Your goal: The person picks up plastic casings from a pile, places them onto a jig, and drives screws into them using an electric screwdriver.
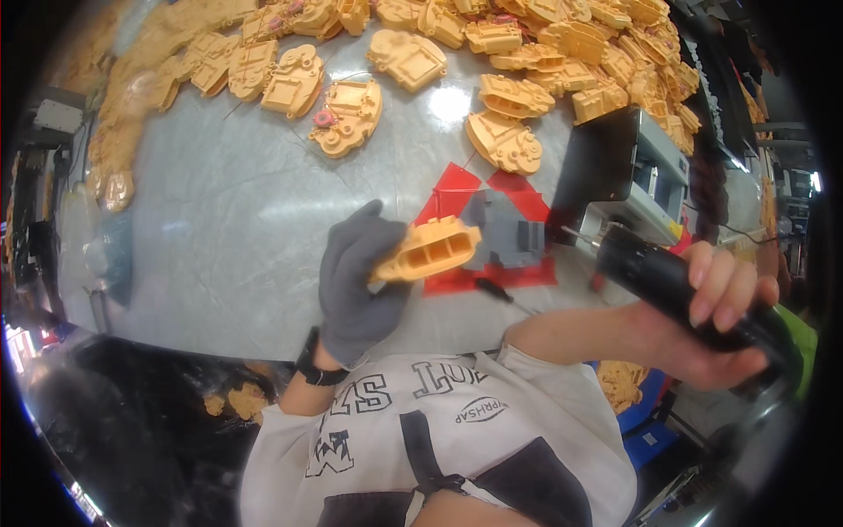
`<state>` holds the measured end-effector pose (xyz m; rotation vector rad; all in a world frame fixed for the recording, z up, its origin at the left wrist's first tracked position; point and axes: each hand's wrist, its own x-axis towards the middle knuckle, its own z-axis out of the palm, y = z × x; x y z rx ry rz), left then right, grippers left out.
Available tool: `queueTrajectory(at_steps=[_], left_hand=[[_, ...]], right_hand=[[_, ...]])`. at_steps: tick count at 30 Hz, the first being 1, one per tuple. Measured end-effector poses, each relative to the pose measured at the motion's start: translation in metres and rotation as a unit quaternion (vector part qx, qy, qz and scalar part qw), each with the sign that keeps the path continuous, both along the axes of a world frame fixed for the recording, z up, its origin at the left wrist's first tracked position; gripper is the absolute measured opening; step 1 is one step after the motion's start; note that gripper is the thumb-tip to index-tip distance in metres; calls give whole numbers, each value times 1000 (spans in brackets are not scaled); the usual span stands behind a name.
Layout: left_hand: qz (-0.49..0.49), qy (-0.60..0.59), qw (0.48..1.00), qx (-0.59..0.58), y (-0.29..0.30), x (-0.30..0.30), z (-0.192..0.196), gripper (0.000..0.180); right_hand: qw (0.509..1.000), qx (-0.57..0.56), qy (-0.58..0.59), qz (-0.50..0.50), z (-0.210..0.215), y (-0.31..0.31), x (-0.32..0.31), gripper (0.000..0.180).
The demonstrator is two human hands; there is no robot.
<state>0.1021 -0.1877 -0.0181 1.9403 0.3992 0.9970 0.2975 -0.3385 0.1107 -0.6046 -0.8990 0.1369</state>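
My left hand point(358, 274), in a grey glove, is closed on a yellow plastic housing point(436, 249) with open rectangular pockets along its side. It is held up above the table, just left of a grey fixture block point(502, 230) on a red base point(543, 274). Out to the right, my bare right hand point(722, 303) wraps around a black electric screwdriver point(648, 274). Its thin bit points left, toward a black and grey box-shaped machine. A small screwdriver with a black handle point(494, 289) lies in front of the red base.
Many yellow housings point(562, 54) are heaped along the table's far side, some with pink-red parts. Two lie just beyond the fixture. The box-shaped machine point(599, 167) stands at the right. Clear plastic bags point(110, 250) hang at the left table edge point(167, 338). A blue bin point(645, 400) sits below right.
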Motion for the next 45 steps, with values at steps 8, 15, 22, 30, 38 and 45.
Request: queueTrajectory(at_steps=[8,15,22,30,38,45], left_hand=[[391,-90,846,-351,-18,-261,-3,45],[566,224,788,-94,28,-309,-95,37],[161,267,920,240,108,21,4,66],[187,250,931,191,79,76,-45,46],[-210,196,957,38,-2,75,10,45],[-156,189,960,133,1,94,-9,50]], right_hand=[[997,23,13,79,0,9,15,63],[996,18,-30,80,-4,12,12,67],[996,-8,-70,46,8,-3,3,66],[999,4,-34,-11,8,-32,17,68],[998,-32,-50,23,4,-36,32,67],[999,-27,-17,3,2,-37,34,61]])
